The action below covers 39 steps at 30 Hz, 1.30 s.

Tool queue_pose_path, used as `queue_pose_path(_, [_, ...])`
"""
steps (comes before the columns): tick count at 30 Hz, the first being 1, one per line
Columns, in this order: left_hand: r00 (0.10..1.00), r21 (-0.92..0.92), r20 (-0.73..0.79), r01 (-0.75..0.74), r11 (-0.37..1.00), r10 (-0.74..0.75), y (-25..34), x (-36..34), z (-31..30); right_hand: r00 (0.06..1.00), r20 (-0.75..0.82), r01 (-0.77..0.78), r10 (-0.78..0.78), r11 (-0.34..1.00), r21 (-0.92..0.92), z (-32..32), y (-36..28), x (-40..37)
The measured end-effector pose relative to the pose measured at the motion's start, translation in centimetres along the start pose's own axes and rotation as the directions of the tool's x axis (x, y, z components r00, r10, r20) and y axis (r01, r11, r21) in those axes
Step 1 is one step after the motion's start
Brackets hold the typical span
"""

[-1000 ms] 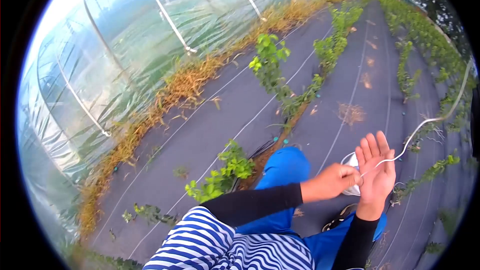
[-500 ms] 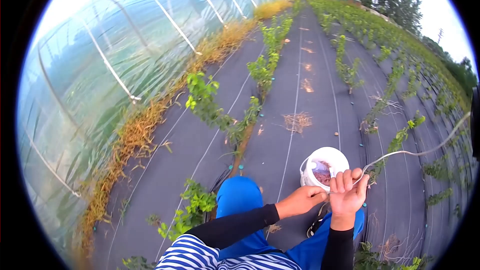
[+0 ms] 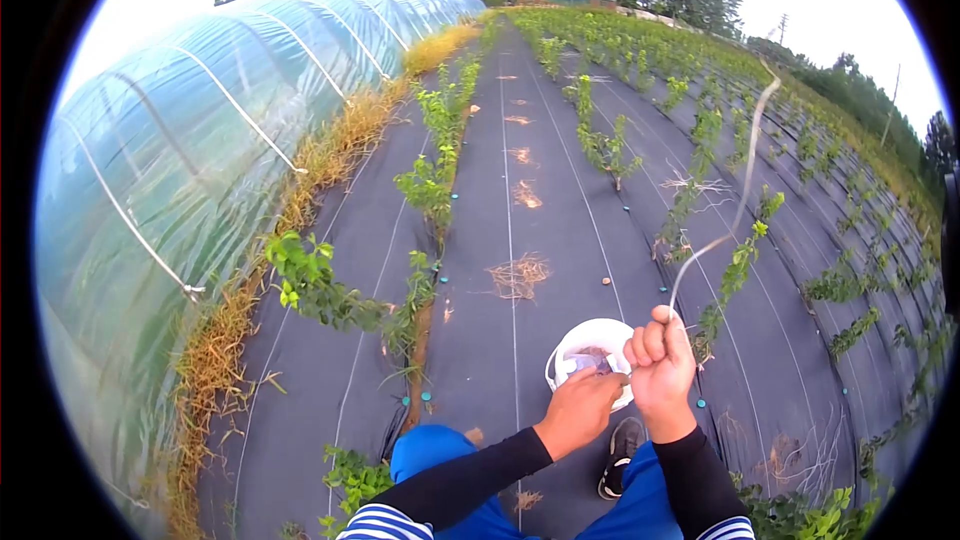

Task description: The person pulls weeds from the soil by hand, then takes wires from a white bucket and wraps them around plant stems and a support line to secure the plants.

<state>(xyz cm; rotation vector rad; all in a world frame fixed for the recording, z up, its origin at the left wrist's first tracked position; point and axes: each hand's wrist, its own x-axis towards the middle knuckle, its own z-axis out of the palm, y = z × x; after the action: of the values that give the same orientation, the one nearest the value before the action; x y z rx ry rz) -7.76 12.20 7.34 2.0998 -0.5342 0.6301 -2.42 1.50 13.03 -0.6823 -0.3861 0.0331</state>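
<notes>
My right hand (image 3: 662,372) is closed around the lower end of a long, thin, greyish bare branch (image 3: 742,205), which curves upward and away to the right. Beside it, my left hand (image 3: 582,408) has its fingers pressed together, its fingertips close to the right palm; what they hold, if anything, is hidden. Just beyond both hands a white bucket (image 3: 562,342) stands on the dark ground sheet, partly covered by them. Inside it lie reddish-brown bits and a pale lilac piece (image 3: 590,362).
Black ground sheet (image 3: 470,340) runs ahead between rows of leafy young plants (image 3: 430,195). A plastic-covered tunnel (image 3: 200,140) borders the left, edged with dry grass (image 3: 320,175). Dry twigs (image 3: 520,277) lie ahead. My shoe (image 3: 622,455) is beside the bucket.
The view has turned right and up. My right hand's fingers have closed more around the branch, which has swung from pointing right to pointing upward. My left hand stays beside it.
</notes>
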Motion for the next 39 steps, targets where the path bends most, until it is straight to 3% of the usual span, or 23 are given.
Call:
queue_pose_path(3, [0.977,0.070,0.070,0.199,0.978,-0.204,-0.5,0.5,-0.2,0.999,-0.035,-0.019,0.019,1.000,0.017,-0.3,1.4,1.4])
queue_pose_path(4, [0.977,0.071,0.074,0.197,0.978,-0.202,-0.7,0.7,0.0,0.999,-0.052,0.006,-0.004,1.000,0.027,-0.4,2.1,1.9])
queue_pose_path(6, [0.878,0.023,0.092,0.469,0.883,-0.469,-1.2,0.6,0.6,0.997,-0.066,0.030,-0.027,0.999,0.039,-0.5,3.2,2.8])
queue_pose_path(10, [0.834,-0.128,0.139,0.550,0.825,-0.534,-2.6,0.6,1.6,0.994,-0.099,0.030,-0.039,0.996,-0.090,-1.2,4.6,3.4])
queue_pose_path(12, [0.853,-0.374,0.240,0.522,0.767,-0.464,-3.7,0.5,1.6,0.972,-0.232,-0.085,0.040,0.979,-0.187,-1.6,4.8,3.6])
queue_pose_path(14, [0.919,-0.322,0.052,0.386,0.865,-0.390,-6.0,1.0,1.2,0.956,-0.294,-0.089,0.015,0.966,-0.241,-1.7,5.2,3.5])
queue_pose_path(18, [0.837,-0.683,-0.085,0.346,0.643,-0.541,-7.0,4.4,-3.2,0.942,-0.282,-0.283,0.180,0.878,-0.385,-2.6,5.9,1.7])
queue_pose_path(21, [0.815,-0.721,-0.166,0.284,0.632,-0.555,-6.9,6.1,-5.6,0.945,-0.261,-0.315,0.198,0.770,-0.555,-2.3,6.3,0.4])
queue_pose_path(23, [0.825,-0.865,-0.224,0.077,0.496,-0.519,-7.4,7.0,-6.5,0.941,-0.246,-0.334,0.232,0.752,-0.568,-2.8,6.8,-0.3])
queue_pose_path(24, [0.823,-0.865,-0.220,0.084,0.495,-0.524,-7.4,7.2,-6.7,0.940,-0.228,-0.339,0.252,0.736,-0.586,-3.1,7.0,-0.5])
queue_pose_path(26, [0.823,-0.964,-0.142,0.011,0.265,-0.550,-7.1,7.7,-6.9,0.951,-0.226,-0.310,0.212,0.681,-0.663,-3.4,7.4,-1.0])
queue_pose_path(28, [0.805,-0.975,-0.131,0.001,0.222,-0.579,-7.0,7.7,-6.6,0.930,-0.195,-0.345,0.311,0.560,-0.753,-4.2,7.7,-1.6])
queue_pose_path(29, [0.839,-0.981,-0.132,-0.034,0.191,-0.528,-8.5,7.1,-6.6,0.977,-0.029,-0.128,0.212,0.467,-0.875,-4.7,8.0,-1.9])
queue_pose_path(30, [0.871,-0.985,-0.140,-0.073,0.158,-0.470,-9.2,7.1,-7.3,0.980,-0.029,-0.121,0.198,0.469,-0.875,-3.7,7.4,-2.5])
queue_pose_path(31, [0.758,-0.999,-0.049,-0.039,0.030,-0.651,-10.1,7.4,-8.5,0.959,0.054,-0.030,0.278,0.290,-0.957,-2.3,6.6,-3.2])
queue_pose_path(32, [0.694,-0.999,0.034,0.045,-0.004,-0.720,-11.0,7.0,-9.2,0.922,0.114,0.080,0.370,0.104,-0.991,-1.5,6.0,-3.6])
queue_pose_path(34, [0.677,-0.990,-0.051,0.061,0.125,-0.734,-10.4,6.5,-8.6,0.919,0.081,0.049,0.386,0.092,-0.995,-2.1,6.3,-3.6])
queue_pose_path(36, [0.687,-0.987,-0.065,0.062,0.148,-0.724,-9.8,6.7,-8.2,0.910,0.044,0.009,0.413,0.086,-0.996,-2.7,6.9,-3.7])
queue_pose_path(38, [0.686,-0.985,-0.079,0.058,0.163,-0.723,-9.2,6.9,-8.0,0.933,0.074,-0.039,0.353,0.303,-0.952,-3.5,7.3,-3.9])
queue_pose_path(39, [0.727,-0.971,-0.117,0.061,0.233,-0.676,-8.8,7.0,-7.9,0.932,0.090,-0.051,0.350,0.375,-0.926,-4.3,8.0,-3.7])
